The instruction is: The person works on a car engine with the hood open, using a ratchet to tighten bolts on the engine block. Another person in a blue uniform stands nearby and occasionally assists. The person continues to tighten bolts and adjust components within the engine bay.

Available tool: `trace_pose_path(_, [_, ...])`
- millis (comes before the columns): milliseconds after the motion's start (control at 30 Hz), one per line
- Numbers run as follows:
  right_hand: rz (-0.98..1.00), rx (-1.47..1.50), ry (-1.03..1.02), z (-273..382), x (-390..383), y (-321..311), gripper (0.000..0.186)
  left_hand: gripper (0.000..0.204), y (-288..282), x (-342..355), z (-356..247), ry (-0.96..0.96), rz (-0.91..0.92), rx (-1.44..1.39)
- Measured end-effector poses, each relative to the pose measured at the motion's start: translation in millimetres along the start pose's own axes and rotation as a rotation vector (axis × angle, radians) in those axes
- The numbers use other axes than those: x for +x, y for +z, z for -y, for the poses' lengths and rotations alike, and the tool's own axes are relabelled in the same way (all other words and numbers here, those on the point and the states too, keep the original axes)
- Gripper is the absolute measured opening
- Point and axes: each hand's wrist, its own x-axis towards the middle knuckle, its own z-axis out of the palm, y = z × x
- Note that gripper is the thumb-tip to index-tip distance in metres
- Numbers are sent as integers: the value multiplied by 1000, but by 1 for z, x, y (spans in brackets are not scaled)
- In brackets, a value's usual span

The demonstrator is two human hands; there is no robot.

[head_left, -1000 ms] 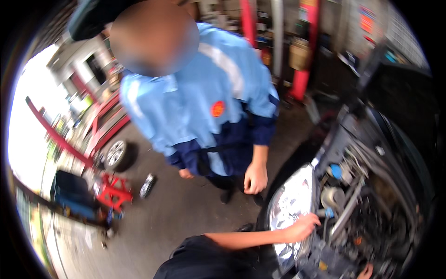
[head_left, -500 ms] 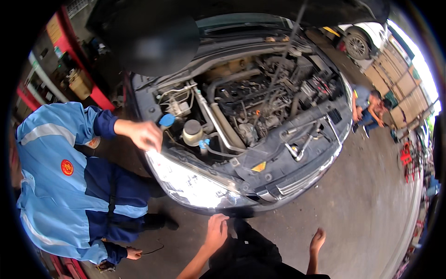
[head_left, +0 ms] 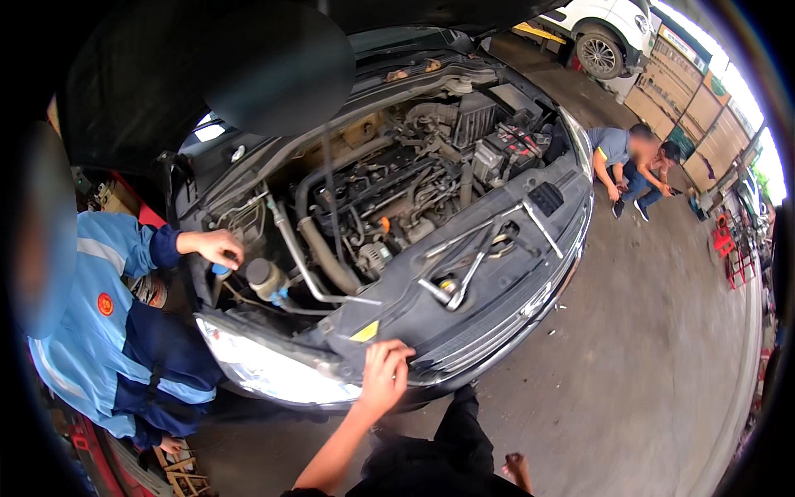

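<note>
My left hand [head_left: 383, 369] is at the front edge of a dark car's open engine bay, above the left headlight [head_left: 265, 356], fingers apart and slightly bent, holding nothing. Its fingertips are by the front panel [head_left: 389, 323]; contact is unclear. My right hand [head_left: 515, 468] hangs low beside my leg, small and blurred, its finger shape unclear. Several metal wrenches and extension bars lie on the front panel, including a ratchet [head_left: 470, 277] and a long bar [head_left: 542, 228]. The engine [head_left: 389, 199] and battery [head_left: 505, 153] are exposed beyond.
A co-worker in a blue jacket [head_left: 103, 273] stands at left, one hand [head_left: 217, 247] over the engine bay's side. Two people [head_left: 609, 153] crouch at right. A raised white car [head_left: 604, 21], cardboard panels [head_left: 679, 116] and red stands [head_left: 733, 248] are farther back.
My view swung from the co-worker to the engine bay, then moved closer. My left hand has reached up to the front edge. The co-worker's hand is now lower beside the blue cap.
</note>
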Motion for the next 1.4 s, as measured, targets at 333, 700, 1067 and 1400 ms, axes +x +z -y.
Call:
trace_pose_path(333, [585, -217, -473, 360, 5, -211, 42, 56, 113, 120, 18, -381, -190, 540])
trace_pose_path(700, [440, 12, -1162, 636, -39, -274, 33, 69, 110, 142, 3, -569, -124, 567])
trace_pose_path(1067, [239, -501, -737, 1002, 187, -77, 86, 58, 89, 169, 5, -668, -35, 526])
trace_pose_path(1400, [-299, -233, -1302, 975, 240, 26, 56, 52, 85, 161, 4, -717, -2, 538])
